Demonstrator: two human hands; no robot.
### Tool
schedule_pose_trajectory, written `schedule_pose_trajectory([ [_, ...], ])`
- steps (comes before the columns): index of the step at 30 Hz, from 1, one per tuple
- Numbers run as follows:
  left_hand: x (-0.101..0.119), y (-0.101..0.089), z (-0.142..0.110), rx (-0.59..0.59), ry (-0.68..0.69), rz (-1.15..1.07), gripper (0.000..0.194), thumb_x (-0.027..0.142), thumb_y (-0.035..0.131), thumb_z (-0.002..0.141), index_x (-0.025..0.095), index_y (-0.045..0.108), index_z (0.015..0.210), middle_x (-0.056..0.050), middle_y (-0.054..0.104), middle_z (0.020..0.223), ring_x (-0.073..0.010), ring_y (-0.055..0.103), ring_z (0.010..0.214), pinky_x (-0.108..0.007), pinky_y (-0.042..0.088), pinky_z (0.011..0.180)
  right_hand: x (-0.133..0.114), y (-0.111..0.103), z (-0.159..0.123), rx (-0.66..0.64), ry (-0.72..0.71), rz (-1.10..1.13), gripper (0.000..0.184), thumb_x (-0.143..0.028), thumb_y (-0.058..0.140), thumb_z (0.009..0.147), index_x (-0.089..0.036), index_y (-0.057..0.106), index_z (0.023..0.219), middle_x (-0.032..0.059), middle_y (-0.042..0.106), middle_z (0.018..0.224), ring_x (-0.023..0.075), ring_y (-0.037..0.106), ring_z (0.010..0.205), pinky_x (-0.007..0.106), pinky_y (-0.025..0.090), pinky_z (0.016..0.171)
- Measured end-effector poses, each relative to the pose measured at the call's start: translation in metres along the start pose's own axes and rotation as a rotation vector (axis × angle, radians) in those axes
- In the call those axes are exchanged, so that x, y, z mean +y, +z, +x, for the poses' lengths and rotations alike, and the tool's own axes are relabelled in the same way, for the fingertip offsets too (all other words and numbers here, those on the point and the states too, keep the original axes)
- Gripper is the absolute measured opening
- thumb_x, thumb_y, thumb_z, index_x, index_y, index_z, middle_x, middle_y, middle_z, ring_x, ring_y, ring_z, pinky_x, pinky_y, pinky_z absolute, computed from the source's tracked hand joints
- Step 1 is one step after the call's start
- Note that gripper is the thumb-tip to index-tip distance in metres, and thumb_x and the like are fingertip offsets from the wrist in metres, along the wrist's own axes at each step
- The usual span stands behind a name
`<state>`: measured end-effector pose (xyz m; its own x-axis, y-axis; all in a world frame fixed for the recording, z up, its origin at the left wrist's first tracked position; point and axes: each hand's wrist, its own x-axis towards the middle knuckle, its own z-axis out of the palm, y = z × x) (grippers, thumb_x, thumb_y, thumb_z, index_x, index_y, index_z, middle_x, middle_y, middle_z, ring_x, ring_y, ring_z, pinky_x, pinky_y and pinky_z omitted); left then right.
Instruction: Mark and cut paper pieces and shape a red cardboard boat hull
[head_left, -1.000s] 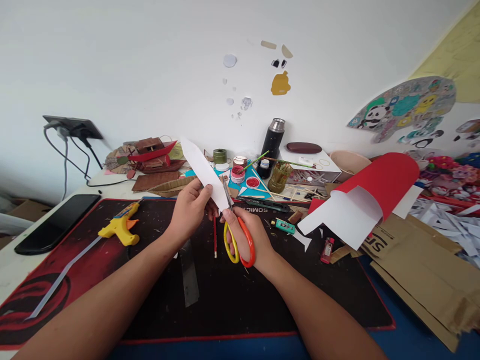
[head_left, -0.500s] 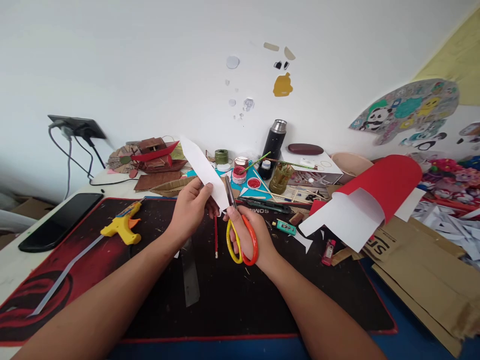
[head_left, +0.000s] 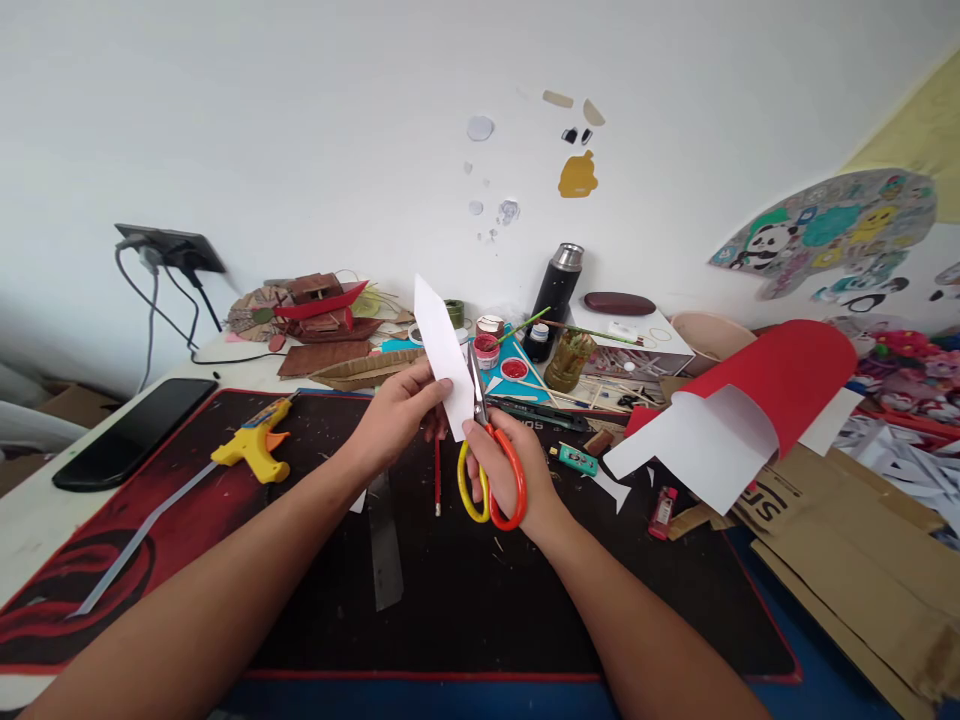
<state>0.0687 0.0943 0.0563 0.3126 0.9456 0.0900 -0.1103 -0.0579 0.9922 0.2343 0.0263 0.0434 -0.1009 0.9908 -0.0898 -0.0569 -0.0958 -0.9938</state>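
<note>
A strip of white paper (head_left: pixel 441 345) with a pointed upper end is pinched between the thumb and fingers of my left hand (head_left: pixel 405 408). My right hand (head_left: pixel 514 468) grips a pair of scissors (head_left: pixel 508 490) with one yellow and one orange-red handle loop. The blades point upward and stand slightly apart at the paper's right edge. Whether the paper lies between them is hard to make out. Below my left hand a red pencil (head_left: pixel 438 478) lies on the dark mat (head_left: pixel 480 600), with a clear ruler (head_left: pixel 385 545) to its left.
On the left are a yellow glue gun (head_left: pixel 255 445) and a black phone (head_left: pixel 135 432). Paint pots (head_left: pixel 487 350) and a black flask (head_left: pixel 556 300) stand behind my hands. To the right lie a curled red sheet (head_left: pixel 802 380), a green lighter (head_left: pixel 576 459) and cardboard (head_left: pixel 847 560).
The paper strip has turned more upright and shifted right in view, its lower end now beside the scissors' pivot. My view has swung slightly left. Both hands keep their hold.
</note>
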Motion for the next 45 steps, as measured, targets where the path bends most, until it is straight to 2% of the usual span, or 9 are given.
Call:
schedule_pose_trajectory([
  [9, 0.0, -0.017, 0.011, 0.056, 0.016, -0.238, 0.049, 0.062, 0.085, 0.084, 0.018, 0.063, 0.079, 0.002, 0.058, 0.058, -0.0098, 0.05, 0.043, -0.021, 0.031, 0.038, 0.002, -0.002, -0.002, -0.054, -0.004, -0.011, 0.04, -0.056, 0.077, 0.09, -0.024, 0.055, 0.083, -0.0079, 0.058, 0.055, 0.0109, 0.053, 0.035, 0.02, 0.042, 0.035],
  [16, -0.002, -0.015, 0.008, -0.047, -0.087, -0.088, 0.045, 0.054, 0.093, 0.079, 0.017, 0.068, 0.087, -0.001, 0.066, 0.061, -0.0106, 0.053, 0.043, -0.021, 0.03, 0.037, 0.003, -0.002, -0.001, -0.049, 0.001, -0.004, 0.04, -0.059, 0.076, 0.09, -0.023, 0.058, 0.087, -0.0083, 0.057, 0.054, 0.0114, 0.052, 0.035, 0.02, 0.042, 0.035],
  [20, -0.001, -0.025, 0.016, 0.146, -0.005, -0.179, 0.044, 0.052, 0.091, 0.078, 0.017, 0.066, 0.085, 0.0, 0.064, 0.059, -0.0113, 0.053, 0.042, -0.021, 0.032, 0.036, 0.003, -0.002, -0.001, -0.105, 0.036, -0.001, 0.049, -0.07, 0.072, 0.09, -0.021, 0.065, 0.097, -0.0072, 0.06, 0.055, 0.0127, 0.055, 0.035, 0.021, 0.043, 0.036],
  [23, 0.0, -0.043, 0.028, 0.293, 0.065, -0.238, 0.042, 0.053, 0.084, 0.083, 0.02, 0.06, 0.087, 0.003, 0.061, 0.059, -0.01, 0.05, 0.04, -0.021, 0.03, 0.036, 0.004, -0.001, -0.002, -0.178, 0.073, -0.003, 0.06, -0.077, 0.069, 0.09, -0.018, 0.069, 0.104, -0.0043, 0.065, 0.056, 0.0158, 0.063, 0.039, 0.023, 0.047, 0.04],
  [26, 0.002, -0.061, 0.036, 0.366, 0.103, -0.256, 0.04, 0.052, 0.08, 0.084, 0.02, 0.056, 0.083, 0.005, 0.055, 0.054, -0.0095, 0.046, 0.038, -0.021, 0.026, 0.036, 0.007, 0.001, -0.003, -0.244, 0.11, -0.028, 0.067, -0.082, 0.066, 0.091, -0.017, 0.07, 0.107, -0.0001, 0.07, 0.059, 0.0193, 0.072, 0.048, 0.021, 0.047, 0.043],
  [30, 0.005, -0.074, 0.038, 0.367, 0.103, -0.252, 0.041, 0.045, 0.089, 0.074, 0.019, 0.06, 0.085, 0.005, 0.057, 0.055, -0.0088, 0.047, 0.039, -0.02, 0.028, 0.037, 0.01, 0.002, -0.003, -0.287, 0.153, -0.023, 0.079, -0.091, 0.068, 0.083, -0.016, 0.07, 0.11, 0.0033, 0.074, 0.063, 0.0214, 0.077, 0.053, 0.023, 0.051, 0.05],
  [37, 0.004, -0.076, 0.038, 0.344, 0.106, -0.261, 0.047, 0.046, 0.096, 0.069, 0.017, 0.066, 0.09, 0.005, 0.058, 0.056, -0.0072, 0.045, 0.039, -0.02, 0.028, 0.037, 0.012, 0.003, -0.006, -0.371, 0.173, -0.009, 0.096, -0.098, 0.074, 0.068, -0.015, 0.071, 0.116, 0.0065, 0.077, 0.068, 0.0237, 0.079, 0.058, 0.028, 0.057, 0.056],
  [40, 0.003, -0.077, 0.038, 0.346, 0.109, -0.267, 0.049, 0.048, 0.098, 0.066, 0.017, 0.068, 0.09, 0.004, 0.06, 0.059, -0.007, 0.046, 0.041, -0.019, 0.031, 0.038, 0.015, 0.001, -0.005, -0.414, 0.169, -0.019, 0.099, -0.098, 0.075, 0.067, -0.015, 0.07, 0.12, 0.0079, 0.077, 0.071, 0.0257, 0.08, 0.062, 0.031, 0.058, 0.06],
  [45, 0.002, -0.077, 0.038, 0.37, 0.111, -0.272, 0.053, 0.051, 0.099, 0.062, 0.017, 0.071, 0.091, 0.003, 0.064, 0.063, -0.008, 0.05, 0.044, -0.019, 0.035, 0.04, 0.02, -0.004, -0.004, -0.505, 0.113, 0.004, 0.096, -0.097, 0.072, 0.073, -0.016, 0.07, 0.126, 0.0144, 0.081, 0.096, 0.0308, 0.084, 0.088, 0.039, 0.064, 0.079],
])
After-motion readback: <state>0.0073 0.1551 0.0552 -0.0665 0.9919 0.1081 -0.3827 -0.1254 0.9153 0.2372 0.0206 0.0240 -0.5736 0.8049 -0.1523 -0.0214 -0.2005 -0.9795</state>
